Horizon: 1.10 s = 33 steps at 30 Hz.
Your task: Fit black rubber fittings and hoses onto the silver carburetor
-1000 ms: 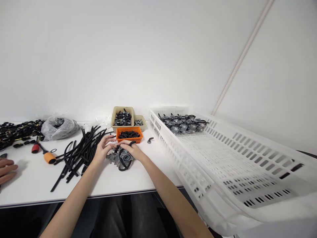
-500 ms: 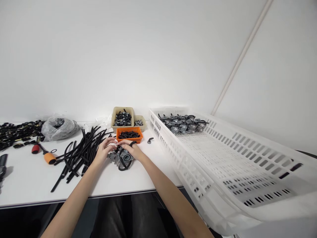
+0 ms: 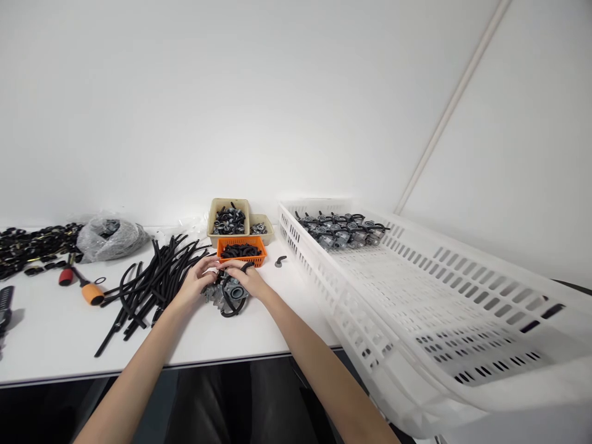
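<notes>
A grey metal carburetor with a looped black hose rests on the white table close to its front edge. My left hand curls over its left and far side, fingers bent and thumb against the part. My right hand grips the far right side, beside a short black tube. The fingertips of both hands meet behind the carburetor, and what lies between them is hidden. Just beyond the fingers stands an orange basket of short black hoses.
Long black hoses lie in a pile at the left, near an orange-handled screwdriver and a red-handled one. Beige bins of small parts stand behind. A large white crate on the right holds several carburetors.
Both hands stay on the carburetor. The left fingers have shifted slightly inward over its far side; otherwise little differs.
</notes>
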Tool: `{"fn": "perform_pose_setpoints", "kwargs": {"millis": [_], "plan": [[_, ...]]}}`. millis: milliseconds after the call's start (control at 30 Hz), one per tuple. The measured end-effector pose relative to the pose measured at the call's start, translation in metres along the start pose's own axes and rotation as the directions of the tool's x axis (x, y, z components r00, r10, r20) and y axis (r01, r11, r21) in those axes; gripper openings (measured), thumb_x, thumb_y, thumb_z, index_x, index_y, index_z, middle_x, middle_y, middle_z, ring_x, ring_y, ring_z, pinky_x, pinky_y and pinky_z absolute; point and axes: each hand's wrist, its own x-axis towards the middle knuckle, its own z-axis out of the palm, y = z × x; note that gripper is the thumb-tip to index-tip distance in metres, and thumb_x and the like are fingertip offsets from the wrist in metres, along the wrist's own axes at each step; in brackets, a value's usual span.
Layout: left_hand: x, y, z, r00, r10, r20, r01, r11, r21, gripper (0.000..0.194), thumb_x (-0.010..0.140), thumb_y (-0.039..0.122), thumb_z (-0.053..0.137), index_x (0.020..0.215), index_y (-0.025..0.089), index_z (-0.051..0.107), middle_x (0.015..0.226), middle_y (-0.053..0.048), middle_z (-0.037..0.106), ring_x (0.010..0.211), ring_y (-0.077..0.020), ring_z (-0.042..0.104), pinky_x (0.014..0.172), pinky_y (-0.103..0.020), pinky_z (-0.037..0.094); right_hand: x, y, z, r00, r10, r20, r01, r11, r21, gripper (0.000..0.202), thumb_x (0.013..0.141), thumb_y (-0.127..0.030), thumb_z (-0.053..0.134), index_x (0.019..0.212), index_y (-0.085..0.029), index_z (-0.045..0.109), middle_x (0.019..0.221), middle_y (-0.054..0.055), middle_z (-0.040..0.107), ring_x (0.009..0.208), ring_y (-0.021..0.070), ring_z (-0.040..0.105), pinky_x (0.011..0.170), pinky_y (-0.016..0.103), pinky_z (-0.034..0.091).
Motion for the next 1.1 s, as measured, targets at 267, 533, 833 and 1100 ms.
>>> {"fn": "perform_pose_setpoints", "kwargs": {"millis": [267,533,833,1100], "plan": [[-0.0003,0.0008,-0.0005,0.999,-0.042,0.017,0.042,0.999,-0.006,0.042,0.064,0.023,0.070,0.106,0.019,0.065,0.098,-0.006,0.067,0.088,-0.0189,0.060,0.072,-0.027,0.045,0.0008,0.0017,0.0006,1.000,0.029,-0.011,-0.030,1.000,-0.005,0.019,0.084,-0.023,0.051,0.091,-0.017,0.068,0.100,0.005,0.069,0.100,0.0206,0.061,0.096,0.036,0.043],[-0.0013,0.0019,0.0011,0.996,-0.038,0.086,0.041,0.999,-0.032,0.048,0.061,0.017,0.067,0.108,0.019,0.063,0.102,-0.007,0.066,0.090,-0.0200,0.061,0.072,-0.027,0.045,0.0007,-0.0004,0.0013,0.999,0.032,-0.011,-0.032,0.999,0.019,0.018,0.084,-0.024,0.052,0.089,-0.019,0.068,0.100,0.004,0.070,0.100,0.0198,0.061,0.097,0.035,0.043],[0.0012,0.0011,0.0006,0.997,-0.019,0.077,0.025,0.996,-0.088,0.053,0.053,0.008,0.065,0.104,0.020,0.065,0.101,-0.006,0.067,0.080,-0.0167,0.061,0.069,-0.028,0.047,-0.0001,0.0003,0.0001,1.000,0.003,-0.007,-0.003,1.000,0.000,0.019,0.085,-0.025,0.051,0.091,-0.019,0.069,0.107,0.004,0.070,0.107,0.0200,0.061,0.101,0.036,0.041],[-0.0003,0.0065,0.0033,0.998,-0.060,-0.024,0.058,0.995,-0.079,0.048,0.051,0.010,0.066,0.098,0.020,0.065,0.095,-0.006,0.066,0.078,-0.0174,0.061,0.067,-0.030,0.051,-0.0004,-0.0002,-0.0001,1.000,0.009,-0.007,-0.009,1.000,-0.012,0.020,0.085,-0.026,0.051,0.092,-0.019,0.068,0.106,0.005,0.069,0.106,0.0207,0.060,0.101,0.036,0.041]]}}
